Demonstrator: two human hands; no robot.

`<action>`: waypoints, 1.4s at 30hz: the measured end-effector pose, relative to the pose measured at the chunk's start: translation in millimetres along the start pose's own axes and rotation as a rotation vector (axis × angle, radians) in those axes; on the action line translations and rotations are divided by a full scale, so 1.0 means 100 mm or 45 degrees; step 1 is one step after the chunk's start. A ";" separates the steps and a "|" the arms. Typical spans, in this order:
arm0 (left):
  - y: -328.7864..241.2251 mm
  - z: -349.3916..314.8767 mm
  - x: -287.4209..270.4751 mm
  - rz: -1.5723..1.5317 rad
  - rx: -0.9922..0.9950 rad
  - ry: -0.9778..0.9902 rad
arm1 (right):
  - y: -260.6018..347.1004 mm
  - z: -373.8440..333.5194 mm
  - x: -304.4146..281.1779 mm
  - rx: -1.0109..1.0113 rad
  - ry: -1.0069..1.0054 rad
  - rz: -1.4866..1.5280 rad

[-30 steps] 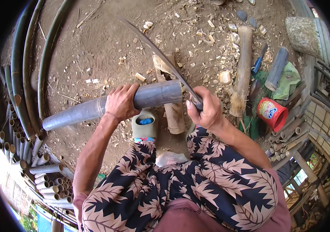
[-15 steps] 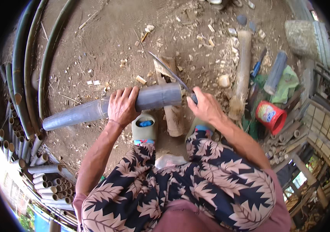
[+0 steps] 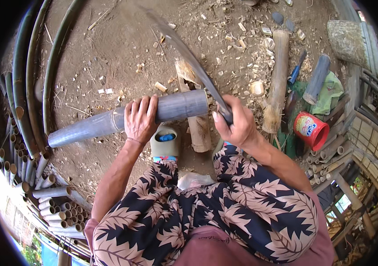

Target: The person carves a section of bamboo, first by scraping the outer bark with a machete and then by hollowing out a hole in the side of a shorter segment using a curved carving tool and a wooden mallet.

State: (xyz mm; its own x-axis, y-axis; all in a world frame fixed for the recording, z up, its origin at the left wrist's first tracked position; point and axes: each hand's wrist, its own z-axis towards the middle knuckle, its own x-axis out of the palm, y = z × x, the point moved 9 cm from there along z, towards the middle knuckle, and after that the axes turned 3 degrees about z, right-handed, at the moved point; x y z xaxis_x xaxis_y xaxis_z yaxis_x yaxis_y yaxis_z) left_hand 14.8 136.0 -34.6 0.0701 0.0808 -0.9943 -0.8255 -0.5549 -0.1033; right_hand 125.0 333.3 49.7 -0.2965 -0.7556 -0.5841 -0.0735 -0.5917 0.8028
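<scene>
A thick grey bamboo pole (image 3: 178, 106) lies slanted in front of my feet, its right end propped across a short bamboo chopping block (image 3: 199, 135). My left hand (image 3: 140, 116) is wrapped over the pole near its middle joint, pressing it from above. In my closed right hand (image 3: 237, 122) is the dark handle of a machete (image 3: 198, 66). Its long curved blade is raised above the pole's right end, pointing away and to the left; the tip is smeared by motion. Most of the handle is hidden by my fingers.
Pale wood chips litter the dirt. Right lie a bamboo log (image 3: 276, 80), a blue-handled tool (image 3: 294, 74), a grey bamboo piece (image 3: 317, 80), green cloth (image 3: 329, 93) and a red bucket (image 3: 311, 131). Long poles (image 3: 58, 57) and stacked bamboo tubes (image 3: 67, 213) line the left.
My right hand has turned and lifted the machete, so the blade now stands higher over the pole. My left hand and the bamboo pole have hardly moved.
</scene>
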 end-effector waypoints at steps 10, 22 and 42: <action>0.07 0.20 0.07 -0.203 -0.046 0.754 | -0.82 -0.26 0.19 0.545 0.438 -0.237; 0.16 0.34 0.27 -0.344 -0.094 0.918 | -0.80 -0.06 0.21 0.370 0.429 -0.301; 0.07 0.16 0.01 -0.135 -0.021 0.130 | -0.70 -0.16 0.27 0.447 0.556 -0.240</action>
State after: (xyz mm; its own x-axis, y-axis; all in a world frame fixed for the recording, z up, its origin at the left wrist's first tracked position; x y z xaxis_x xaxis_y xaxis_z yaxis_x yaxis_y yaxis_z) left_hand 0.4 145.7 -35.5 0.2137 0.0557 -0.9753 -0.8013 -0.5611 -0.2077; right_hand 137.6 349.3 -24.2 0.1664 -0.7361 -0.6561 -0.4193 -0.6550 0.6286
